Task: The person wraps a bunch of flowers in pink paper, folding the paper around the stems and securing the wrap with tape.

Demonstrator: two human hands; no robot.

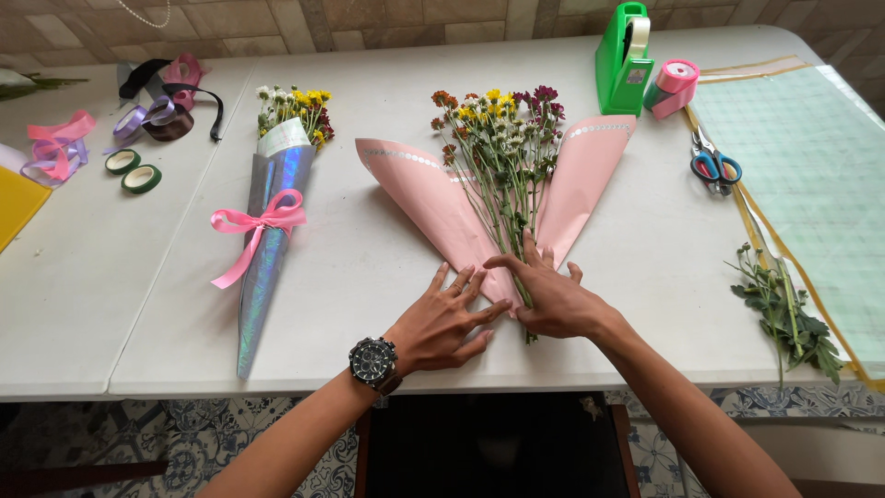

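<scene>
Both hands, the left hand (442,318) and right hand (553,297), press flat, fingers spread, on the light, crease-prone pink wrapping paper (433,198) at the fragile flower stems (509,217).

flowers (498,138) lying on pink paper (433,198)

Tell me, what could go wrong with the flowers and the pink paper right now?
The pink wrapping paper lies open in a V, pinned only at its bottom tip by the left hand and right hand. Let go, and it may spring apart. The thin flower stems under the right hand could bend or snap if pressed hard. The flowers might also slide off-centre, since nothing is tied around them yet.
</scene>
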